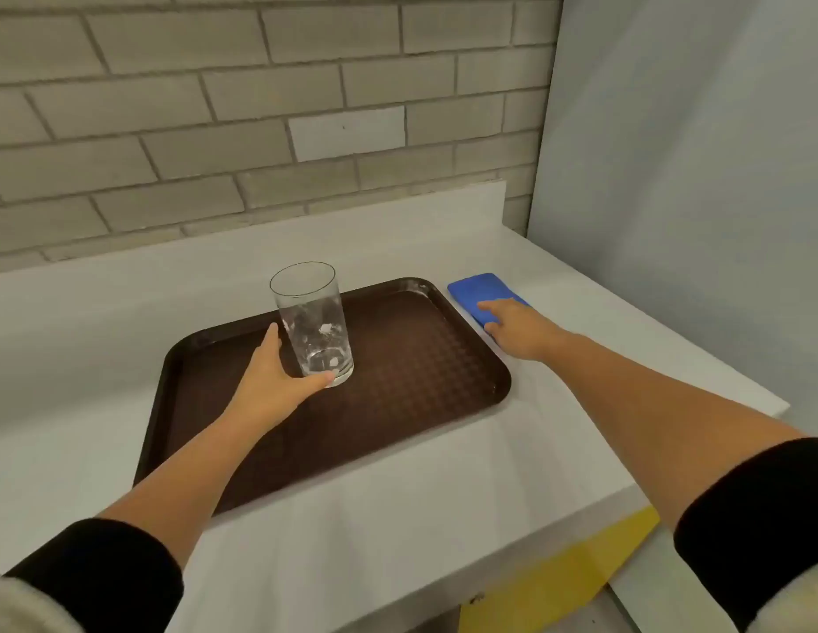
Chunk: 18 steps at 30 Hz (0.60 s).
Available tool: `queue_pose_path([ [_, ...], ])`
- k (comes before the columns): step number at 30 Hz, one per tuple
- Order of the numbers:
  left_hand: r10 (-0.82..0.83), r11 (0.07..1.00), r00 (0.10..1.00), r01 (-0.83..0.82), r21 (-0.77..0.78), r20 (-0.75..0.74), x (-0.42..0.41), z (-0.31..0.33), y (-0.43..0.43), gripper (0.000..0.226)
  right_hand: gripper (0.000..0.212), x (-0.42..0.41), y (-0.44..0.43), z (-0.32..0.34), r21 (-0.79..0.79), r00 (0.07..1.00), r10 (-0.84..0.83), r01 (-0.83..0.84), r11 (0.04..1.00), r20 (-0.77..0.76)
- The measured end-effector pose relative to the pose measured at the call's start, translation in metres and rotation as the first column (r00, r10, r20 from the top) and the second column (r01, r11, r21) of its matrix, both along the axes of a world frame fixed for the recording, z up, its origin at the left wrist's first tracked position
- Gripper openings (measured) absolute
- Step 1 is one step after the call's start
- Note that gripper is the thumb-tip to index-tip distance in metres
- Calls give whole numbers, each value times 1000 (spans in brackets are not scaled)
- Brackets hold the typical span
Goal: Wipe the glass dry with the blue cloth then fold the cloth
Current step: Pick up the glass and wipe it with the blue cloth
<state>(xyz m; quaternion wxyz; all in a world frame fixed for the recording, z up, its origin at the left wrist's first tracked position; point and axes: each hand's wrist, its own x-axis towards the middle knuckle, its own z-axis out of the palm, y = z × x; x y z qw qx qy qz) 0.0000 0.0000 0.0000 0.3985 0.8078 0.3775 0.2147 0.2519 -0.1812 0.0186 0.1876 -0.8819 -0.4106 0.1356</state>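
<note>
Seen from above: a clear glass (312, 323), upright toward the rear left of a dark brown tray (421, 358) on a white surface (352, 541). Streaked and spotted with white droplets on the inside, most heavily near the base.

Left hand (272, 381) cupped around the lower part of the glass, thumb against the near side of the base, fingers reaching round the left side; partly curled rather than clenched, and whether already gripping firmly or only touching cannot be told.

Blue cloth (482, 292), folded into a small rectangle, flat on the surface just beside the tray's right rear corner. Right hand (519, 328) laid on the near end of the cloth, fingers extended and pressed down on top of it, nothing lifted or pinched.

Both forearms bare, black sleeves (101, 582) pushed up toward the elbows. Behind, a wall of pale grey brick (215, 107); to the right, a plain light panel (695, 175). Below the front edge of the surface, a yellow strip (558, 582).
</note>
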Motion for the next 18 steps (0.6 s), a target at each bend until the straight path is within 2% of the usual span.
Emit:
queue_pose_path([
  [3,-23,1000,994,21,20,108,14,-8,6,84,47,21,13,-11,-51,1000,4,-4,999,-8],
  [8,97,994,982,-86,-74,160,31,-19,17,98,48,52,36,-25,-157,999,37,-31,987,35],
  [13,173,982,972,-158,-103,158,38,-24,19,92,55,73,50,-39,-306,990,74,-34,951,122],
  [18,212,973,958,-187,-139,193,45,-27,18,87,49,81,58,-47,-289,962,74,5,957,262],
])
